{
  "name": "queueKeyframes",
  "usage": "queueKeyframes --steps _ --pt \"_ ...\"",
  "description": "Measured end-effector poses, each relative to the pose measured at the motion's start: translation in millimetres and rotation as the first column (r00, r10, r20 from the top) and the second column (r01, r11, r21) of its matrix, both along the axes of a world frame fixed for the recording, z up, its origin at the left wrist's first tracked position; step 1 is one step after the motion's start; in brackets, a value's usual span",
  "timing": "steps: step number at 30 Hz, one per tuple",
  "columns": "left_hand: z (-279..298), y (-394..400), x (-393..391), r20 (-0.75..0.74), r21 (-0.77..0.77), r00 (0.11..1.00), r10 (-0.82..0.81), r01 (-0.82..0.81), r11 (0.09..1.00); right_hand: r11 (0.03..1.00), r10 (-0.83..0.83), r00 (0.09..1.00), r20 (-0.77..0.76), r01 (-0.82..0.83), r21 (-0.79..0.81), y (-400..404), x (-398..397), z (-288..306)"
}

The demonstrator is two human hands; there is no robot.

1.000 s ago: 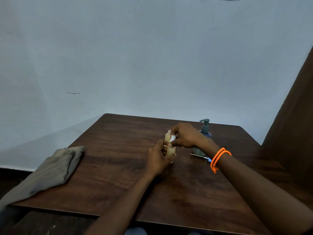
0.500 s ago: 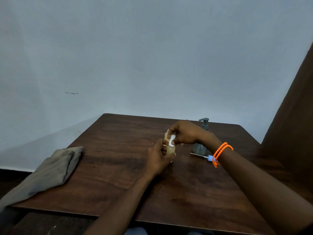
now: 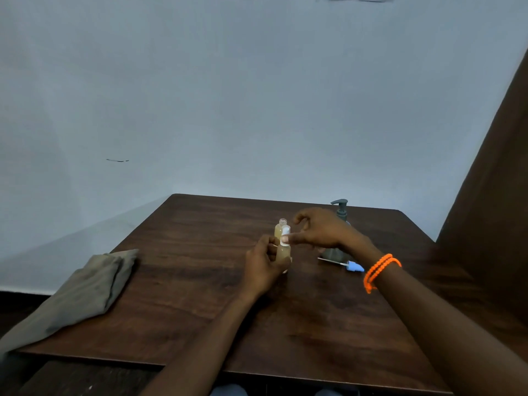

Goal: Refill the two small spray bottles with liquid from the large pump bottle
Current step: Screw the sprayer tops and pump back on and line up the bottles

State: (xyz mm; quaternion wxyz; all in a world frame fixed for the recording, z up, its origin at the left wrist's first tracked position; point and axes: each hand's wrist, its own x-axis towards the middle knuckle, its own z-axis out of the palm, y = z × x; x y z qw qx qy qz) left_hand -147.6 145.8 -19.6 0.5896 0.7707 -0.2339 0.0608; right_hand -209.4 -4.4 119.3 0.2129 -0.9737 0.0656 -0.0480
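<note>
A person sits at a dark wooden table [image 3: 200, 281], seen from above through a head-worn camera, with both bare forearms reaching toward the middle of the tabletop.

The left hand [image 3: 264, 267] has its fingers curled around the lower body of a small spray bottle [image 3: 283, 254] filled with yellowish liquid, holding it upright near the centre of the tabletop. A white cap [image 3: 285, 237] sits at the top of this bottle. The right hand [image 3: 320, 231] reaches in from the right; its thumb tip presses against the white cap, while the other fingers arch loosely above without closing on anything (whether any other finger also touches the cap is hard to tell).

Just behind the held bottle stands a second small bottle [image 3: 280, 228], also holding yellowish liquid, its neck open and uncapped.

The large pump bottle [image 3: 337, 241] stands toward the far right corner of the tabletop, partly hidden behind the right hand, its dark pump head pointing left. A blue spray head [image 3: 353, 265] with a thin white tube lies flat on the tabletop in front of it.

An orange beaded bracelet [image 3: 380, 270] circles the right wrist. A folded grey-brown cloth [image 3: 83, 290] hangs over the left edge of the table.
</note>
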Motion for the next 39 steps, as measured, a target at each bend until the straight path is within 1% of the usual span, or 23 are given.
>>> queueKeyframes --steps 2,4,7,9,12,16,21,23,25,26,28,30,33,36,38,39 --pt "0.3 3.0 3.5 -0.021 0.003 0.998 0.061 -0.061 0.998 1.0 -0.024 0.996 0.083 0.024 0.01 -14.6 -13.2 5.6" --pt "3.2 8.8 9.3 -0.04 0.034 0.993 0.107 -0.105 0.994 0.998 -0.056 0.993 0.105 0.056 -0.002 -35.1 -32.5 7.0" --pt "10.2 19.2 20.8 -0.046 0.077 0.981 0.191 -0.187 0.979 0.977 -0.166 0.986 0.018 0.167 -0.133 -73.4 -57.2 -8.4" --pt "14.1 21.4 28.6 -0.04 0.103 0.971 0.237 -0.232 0.967 0.956 -0.246 0.967 -0.064 0.231 -0.18 -94.0 -67.7 -24.4" --pt "21.0 22.4 36.7 -0.054 0.141 0.968 0.247 -0.237 0.961 0.945 -0.269 0.955 -0.125 0.237 -0.225 -104.5 -75.7 -48.9" --pt "23.5 25.7 41.6 -0.073 0.152 0.962 0.262 -0.248 0.957 0.97 -0.233 0.972 -0.032 0.229 -0.084 -108.8 -70.8 -76.4" --pt "18.4 28.7 36.8 -0.091 0.107 0.957 0.277 -0.267 0.958 0.972 -0.235 0.97 0.06 0.236 -0.002 -109.9 -59.1 -96.2" --pt "17.3 28.7 29.9 -0.089 0.103 0.94 0.33 -0.321 0.942 0.976 -0.219 0.969 0.113 0.218 0.027 -110.0 -55.6 -100.4" --pt "18.9 27.1 15.6 -0.041 0.087 0.915 0.402 -0.397 0.914 0.983 -0.182 0.971 0.157 0.177 0.051 -108.2 -53.3 -103.8" --pt "19.4 25.3 7.3 0.019 0.066 0.907 0.421 -0.421 0.905 0.985 -0.168 0.971 0.168 0.16 0.058 -106.0 -52.7 -104.5" --pt "17.4 18.3 -8.4 0.148 0.038 0.908 0.392 -0.401 0.915 0.99 -0.141 0.973 0.181 0.134 0.052 -99.3 -54.2 -100.1" --pt "13.7 8.3 -18.3 0.182 0.058 0.937 0.297 -0.312 0.948 0.995 -0.098 0.974 0.207 0.092 0.039 -90.2 -56.6 -86.9" --pt "9.6 -7.4 -19.0 0.133 0.12 0.975 0.181 -0.197 0.973 1.0 0.015 0.952 0.307 -0.018 0.007 -65.8 -57.8 -47.2" --pt "10.2 -22.8 -14.9 0.103 0.196 0.983 0.153 -0.17 0.966 0.989 0.136 0.875 0.465 -0.095 -0.11 -41.6 -40.8 -1.5" --pt "11.8 -30.6 -10.4 0.07 0.235 0.983 0.168 -0.18 0.955 0.98 0.174 0.854 0.491 -0.101 -0.171 -32.2 -16.5 24.1" --pt "13.6 -33.8 -8.5 0.05 0.251 0.982 0.182 -0.188 0.95 0.975 0.178 0.864 0.471 -0.09 -0.203 -28.8 -2.7 34.6"
